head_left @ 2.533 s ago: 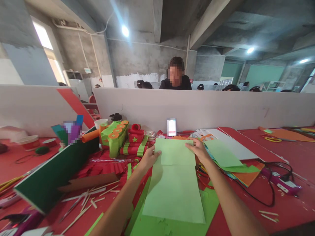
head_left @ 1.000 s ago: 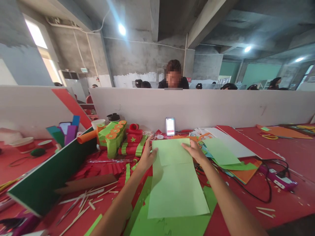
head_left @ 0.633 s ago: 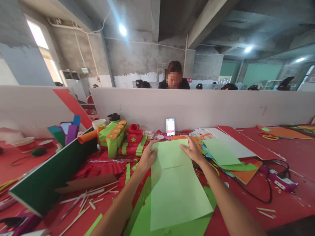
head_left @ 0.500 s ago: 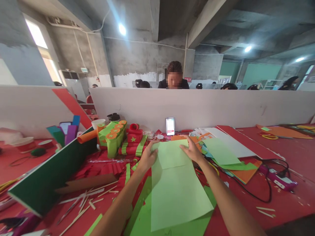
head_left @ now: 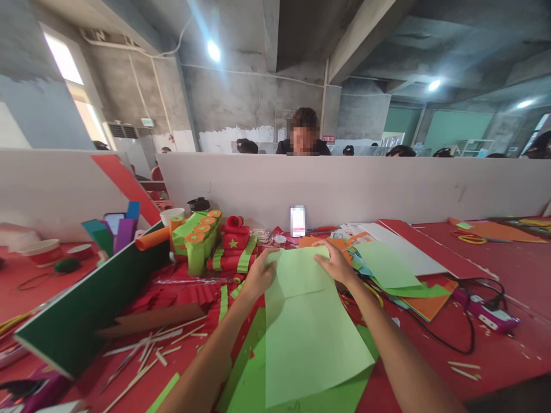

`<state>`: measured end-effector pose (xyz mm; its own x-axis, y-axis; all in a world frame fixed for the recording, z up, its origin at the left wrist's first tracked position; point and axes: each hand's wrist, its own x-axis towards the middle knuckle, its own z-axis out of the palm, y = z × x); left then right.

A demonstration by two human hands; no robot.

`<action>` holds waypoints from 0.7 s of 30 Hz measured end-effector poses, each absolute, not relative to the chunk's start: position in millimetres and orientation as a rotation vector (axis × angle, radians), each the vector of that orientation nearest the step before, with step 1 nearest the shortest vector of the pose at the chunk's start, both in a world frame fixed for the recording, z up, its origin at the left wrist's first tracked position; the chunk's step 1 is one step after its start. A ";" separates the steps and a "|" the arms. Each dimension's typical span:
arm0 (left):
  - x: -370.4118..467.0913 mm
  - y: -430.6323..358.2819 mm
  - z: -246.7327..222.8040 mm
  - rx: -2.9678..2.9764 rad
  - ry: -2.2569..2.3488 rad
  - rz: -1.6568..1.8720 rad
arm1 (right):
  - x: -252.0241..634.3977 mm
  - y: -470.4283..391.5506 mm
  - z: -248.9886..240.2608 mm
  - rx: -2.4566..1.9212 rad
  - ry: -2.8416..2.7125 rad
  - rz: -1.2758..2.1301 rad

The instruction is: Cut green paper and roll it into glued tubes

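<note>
A large light green sheet of paper (head_left: 314, 338) with a crease across its upper part lies between my forearms. My left hand (head_left: 260, 272) grips its upper left edge, thumb on top. At the upper right corner my right hand (head_left: 336, 265) pinches the same sheet, its fingers curled over the far edge. Beneath the sheet, a darker green sheet (head_left: 245, 373) covers part of the red table. Left of my left hand sit red rolled-paper pieces with green bands (head_left: 232, 261) and green paper shapes topped with orange discs (head_left: 197, 244).
A dark green board (head_left: 86, 304) stands at the left, near thin wooden sticks (head_left: 142, 367). At the right are stacked coloured papers (head_left: 387, 267), a purple power strip (head_left: 491, 312) with a black cable, and yellow scissors (head_left: 471, 238). A phone (head_left: 297, 221) leans against the white partition (head_left: 365, 183).
Both hands stay almost in place on the sheet. The right fingers have shifted slightly left along the far edge, and that edge has dipped a little.
</note>
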<state>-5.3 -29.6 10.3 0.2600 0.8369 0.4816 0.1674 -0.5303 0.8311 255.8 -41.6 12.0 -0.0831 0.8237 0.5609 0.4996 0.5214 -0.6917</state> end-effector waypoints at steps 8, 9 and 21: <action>-6.1 -28.2 9.2 1.932 0.976 1.278 | 257.0 -40.6 11.9 -1.127 -1.747 0.365; -6.7 -27.3 8.3 1.961 0.986 1.277 | 257.2 -41.1 12.4 -1.126 -1.756 0.368; -9.5 -33.1 7.6 2.366 1.234 0.960 | 249.6 -48.3 15.6 -1.064 -1.928 0.444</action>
